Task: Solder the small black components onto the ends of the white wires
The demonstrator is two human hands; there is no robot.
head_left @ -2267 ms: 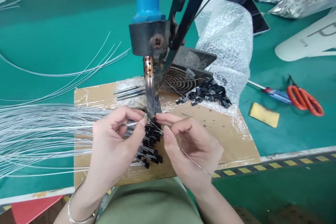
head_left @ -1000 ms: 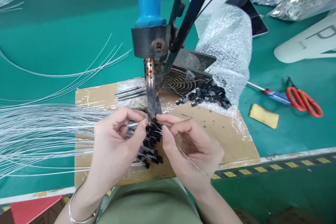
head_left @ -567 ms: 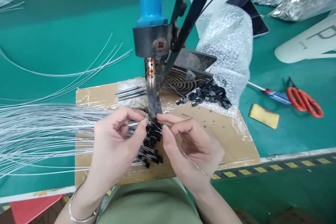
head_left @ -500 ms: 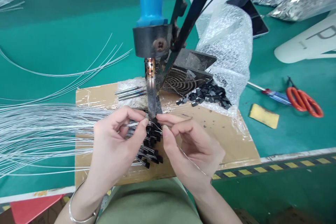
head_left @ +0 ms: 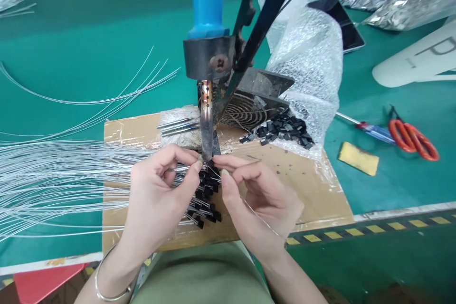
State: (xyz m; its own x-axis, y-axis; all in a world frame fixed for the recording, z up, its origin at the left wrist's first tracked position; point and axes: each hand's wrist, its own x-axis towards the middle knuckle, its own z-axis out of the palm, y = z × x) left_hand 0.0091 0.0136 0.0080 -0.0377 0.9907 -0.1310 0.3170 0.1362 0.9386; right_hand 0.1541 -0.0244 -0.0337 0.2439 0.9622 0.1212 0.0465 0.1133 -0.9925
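A soldering iron (head_left: 207, 2) with a blue handle is clamped in a black stand (head_left: 261, 23), its tip pointing down. Just left of the tip, my left hand (head_left: 160, 199) is closed in a pinch around a thin white wire; the pinched end is mostly covered by the fingers. On the other side, my right hand (head_left: 261, 204) pinches a strand of solder wire (head_left: 261, 219) that reaches toward the tip and trails back over the palm. Under both hands lie many white wires (head_left: 64, 171) with small black connectors (head_left: 208, 192) on their ends.
Cardboard (head_left: 302, 190) covers the work spot. Behind it stand a round-grilled fan (head_left: 249, 107), a pile of black pieces (head_left: 285, 128) and bubble wrap (head_left: 306, 57). To the right are a yellow sponge (head_left: 358, 158), a screwdriver (head_left: 377, 133), red-handled scissors (head_left: 413, 140) and a white cup (head_left: 409, 59).
Almost nothing differs. The view has shifted slightly, and both hands keep their pinches beside the iron's tip.
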